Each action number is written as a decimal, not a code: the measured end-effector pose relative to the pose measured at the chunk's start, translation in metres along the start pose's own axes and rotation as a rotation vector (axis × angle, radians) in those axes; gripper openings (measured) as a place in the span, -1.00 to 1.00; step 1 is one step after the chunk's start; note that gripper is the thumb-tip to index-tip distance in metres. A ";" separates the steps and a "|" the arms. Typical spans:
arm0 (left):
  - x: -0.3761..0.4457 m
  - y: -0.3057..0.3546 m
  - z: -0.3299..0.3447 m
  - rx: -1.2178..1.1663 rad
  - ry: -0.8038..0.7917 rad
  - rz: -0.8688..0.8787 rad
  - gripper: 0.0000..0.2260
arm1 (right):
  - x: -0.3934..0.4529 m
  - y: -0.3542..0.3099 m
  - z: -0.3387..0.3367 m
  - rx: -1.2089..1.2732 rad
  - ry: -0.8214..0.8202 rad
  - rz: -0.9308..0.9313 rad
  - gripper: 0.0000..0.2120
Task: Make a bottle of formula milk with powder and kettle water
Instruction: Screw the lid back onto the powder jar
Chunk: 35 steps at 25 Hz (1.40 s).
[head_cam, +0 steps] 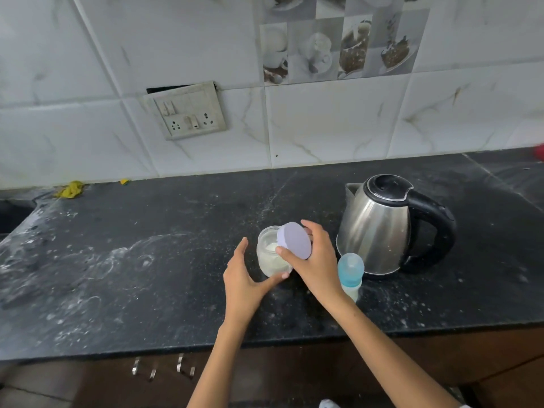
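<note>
- Looking down from the head view, I see the right hand point(316, 260) holding a round pale purple lid point(295, 240), tilted on its edge. The thumb is on its near rim and the other fingers are curled over its far rim, so this hand is closed on the lid.
- The left hand point(243, 278) is half open around the glass powder jar point(272, 254). Its thumb tip touches the low front of the jar; whether the other fingers point(241, 247) touch the left side I cannot tell.
- The jar stands open on the black counter point(147, 275), just under the lifted lid, with white powder inside.
- I think the jar is light but fragile, and smooth glass can slip. It is better to hold it low around the body, not at the mouth.
- The baby bottle point(350, 273), pale blue, stands just beside the right wrist, on its outer side. It is tall and narrow, so I judge it tips easily if the wrist swings outward.
- The steel kettle point(382, 228) stands beyond the bottle, near the back of the right hand. Its black handle points away from the fingers; it is probably heavy and maybe hot, so take the handle only.
- To the left of the left-hand fingers the counter is bare and wide, a good place to put down the lid.
- The counter edge runs under both forearms, so the jar should stay on the far side of the palms.
</note>
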<state>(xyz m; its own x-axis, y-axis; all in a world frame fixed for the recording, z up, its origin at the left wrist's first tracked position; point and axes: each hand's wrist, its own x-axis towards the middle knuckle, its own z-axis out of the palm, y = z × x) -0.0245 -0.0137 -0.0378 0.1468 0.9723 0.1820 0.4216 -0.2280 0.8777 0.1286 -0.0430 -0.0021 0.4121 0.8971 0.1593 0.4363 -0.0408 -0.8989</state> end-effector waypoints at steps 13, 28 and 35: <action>0.030 -0.018 0.022 -0.137 0.078 -0.089 -0.34 | 0.055 -0.022 0.022 -0.461 -0.506 -0.084 -0.32; 0.025 -0.015 0.023 -0.130 0.110 -0.038 -0.45 | 0.035 -0.013 0.018 -0.480 -0.397 -0.113 -0.50; 0.026 -0.017 0.024 -0.116 0.110 -0.071 -0.43 | 0.028 -0.007 0.016 -0.408 -0.316 -0.100 -0.54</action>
<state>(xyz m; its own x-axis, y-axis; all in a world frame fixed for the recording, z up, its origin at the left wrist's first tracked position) -0.0065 0.0139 -0.0585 0.0188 0.9870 0.1597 0.3207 -0.1572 0.9340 0.1239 -0.0107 0.0023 0.1187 0.9917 0.0490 0.7634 -0.0596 -0.6432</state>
